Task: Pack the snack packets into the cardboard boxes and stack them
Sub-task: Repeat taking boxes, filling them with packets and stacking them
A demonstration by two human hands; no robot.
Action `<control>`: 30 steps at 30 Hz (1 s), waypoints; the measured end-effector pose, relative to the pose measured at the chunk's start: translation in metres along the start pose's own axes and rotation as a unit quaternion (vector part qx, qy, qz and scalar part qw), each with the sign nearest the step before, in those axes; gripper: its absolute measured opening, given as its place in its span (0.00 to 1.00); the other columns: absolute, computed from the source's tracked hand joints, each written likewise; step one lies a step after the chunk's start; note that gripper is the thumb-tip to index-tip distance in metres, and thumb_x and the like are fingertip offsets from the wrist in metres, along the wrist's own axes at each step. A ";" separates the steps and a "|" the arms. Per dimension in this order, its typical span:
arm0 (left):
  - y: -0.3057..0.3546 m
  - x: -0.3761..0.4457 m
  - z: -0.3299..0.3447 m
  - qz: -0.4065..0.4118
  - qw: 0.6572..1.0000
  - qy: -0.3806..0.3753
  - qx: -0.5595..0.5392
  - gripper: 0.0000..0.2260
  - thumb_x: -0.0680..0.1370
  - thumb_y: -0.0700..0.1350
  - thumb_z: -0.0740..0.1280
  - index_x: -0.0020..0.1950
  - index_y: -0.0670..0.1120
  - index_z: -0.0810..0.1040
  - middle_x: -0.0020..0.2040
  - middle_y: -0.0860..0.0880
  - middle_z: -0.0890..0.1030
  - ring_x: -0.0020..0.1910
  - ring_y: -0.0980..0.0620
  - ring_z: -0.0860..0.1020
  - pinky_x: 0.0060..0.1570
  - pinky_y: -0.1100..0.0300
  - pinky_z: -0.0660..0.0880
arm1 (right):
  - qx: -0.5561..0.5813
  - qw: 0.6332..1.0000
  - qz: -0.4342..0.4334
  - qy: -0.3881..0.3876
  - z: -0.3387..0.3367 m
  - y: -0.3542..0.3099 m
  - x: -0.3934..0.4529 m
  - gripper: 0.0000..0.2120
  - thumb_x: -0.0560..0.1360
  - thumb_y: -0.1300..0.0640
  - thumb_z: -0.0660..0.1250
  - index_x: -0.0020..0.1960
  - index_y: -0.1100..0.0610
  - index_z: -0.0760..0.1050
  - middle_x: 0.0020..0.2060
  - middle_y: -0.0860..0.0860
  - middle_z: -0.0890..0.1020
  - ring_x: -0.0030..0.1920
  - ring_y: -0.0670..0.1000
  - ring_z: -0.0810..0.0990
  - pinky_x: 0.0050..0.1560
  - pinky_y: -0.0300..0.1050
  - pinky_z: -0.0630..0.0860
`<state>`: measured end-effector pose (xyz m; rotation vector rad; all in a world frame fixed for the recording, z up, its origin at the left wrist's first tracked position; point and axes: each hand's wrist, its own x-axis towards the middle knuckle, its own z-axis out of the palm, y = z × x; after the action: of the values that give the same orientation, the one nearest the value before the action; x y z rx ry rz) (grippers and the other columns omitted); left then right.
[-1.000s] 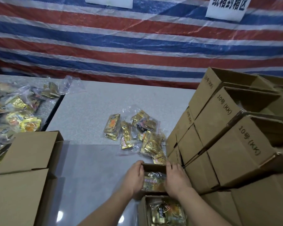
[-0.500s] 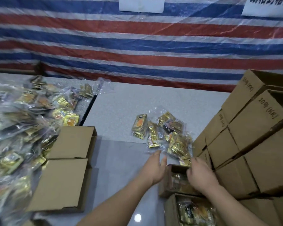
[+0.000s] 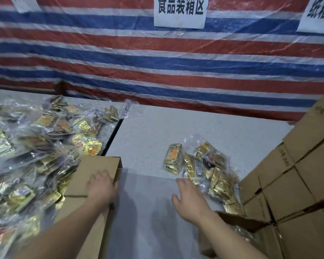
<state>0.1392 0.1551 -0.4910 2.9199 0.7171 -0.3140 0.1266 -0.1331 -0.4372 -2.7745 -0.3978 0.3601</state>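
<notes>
My left hand point(image 3: 101, 186) grips the right edge of a closed cardboard box point(image 3: 97, 169) at the left of the grey table. A second closed box point(image 3: 82, 221) lies just in front of it, under my forearm. My right hand point(image 3: 189, 199) hovers with fingers spread over the table, just left of a small heap of gold snack packets in clear bags point(image 3: 208, 169). An open box holding packets point(image 3: 239, 227) sits under my right forearm, partly hidden.
A large pile of bagged snack packets point(image 3: 26, 150) covers the left table. Stacked cardboard boxes point(image 3: 297, 174) rise along the right. The grey table point(image 3: 157, 131) backs onto a red, white and blue striped tarp with paper signs point(image 3: 180, 12).
Both hands left the small open box at the lower right. My left hand swung left onto the closed box. The camera view turned left and the right hand now floats over the table.
</notes>
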 end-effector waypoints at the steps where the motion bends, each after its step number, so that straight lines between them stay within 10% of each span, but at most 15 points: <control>1: -0.002 0.009 0.003 -0.012 1.000 -0.006 0.000 0.32 0.79 0.59 0.58 0.76 0.41 0.58 0.75 0.39 0.63 0.73 0.40 0.63 0.69 0.48 0.65 | 0.000 1.000 -0.009 0.000 0.001 -0.007 0.009 0.25 0.82 0.49 0.56 0.76 0.57 0.61 0.71 0.54 0.68 0.71 0.55 0.67 0.71 0.48 0.63; 16: 0.007 0.042 0.019 -0.015 0.998 -0.033 0.050 0.26 0.82 0.44 0.51 0.79 0.45 0.49 0.78 0.42 0.56 0.75 0.39 0.58 0.66 0.45 0.68 | 0.067 0.998 0.013 -0.005 0.016 -0.028 0.039 0.24 0.81 0.51 0.57 0.76 0.57 0.61 0.72 0.54 0.67 0.71 0.56 0.67 0.72 0.49 0.63; 20: 0.005 0.047 -0.027 0.067 0.995 0.060 -0.035 0.24 0.78 0.38 0.55 0.75 0.46 0.62 0.53 0.44 0.80 0.48 0.44 0.80 0.42 0.52 0.78 | 0.094 0.995 0.024 0.016 -0.005 -0.029 0.038 0.25 0.80 0.52 0.59 0.76 0.57 0.62 0.72 0.54 0.68 0.71 0.56 0.68 0.71 0.51 0.65; 23: 0.014 0.038 -0.083 0.123 0.986 0.111 -0.021 0.19 0.77 0.38 0.57 0.67 0.51 0.71 0.38 0.51 0.76 0.34 0.50 0.77 0.29 0.57 0.74 | 0.097 0.994 0.019 0.045 -0.035 -0.034 0.040 0.26 0.80 0.52 0.60 0.76 0.58 0.62 0.71 0.56 0.68 0.70 0.57 0.68 0.70 0.52 0.66; 30: 0.059 -0.030 -0.192 0.294 0.934 0.184 -0.082 0.12 0.82 0.47 0.60 0.62 0.54 0.79 0.53 0.48 0.84 0.50 0.45 0.81 0.42 0.56 0.75 | 0.246 0.954 0.030 0.169 -0.143 -0.057 0.032 0.34 0.80 0.47 0.62 0.80 0.49 0.50 0.78 0.49 0.57 0.77 0.54 0.60 0.73 0.51 0.60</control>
<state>0.1741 0.1210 -0.2940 2.8743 -0.1253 0.3425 0.1840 -0.1096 -0.2931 -2.2986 -0.1154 -0.0132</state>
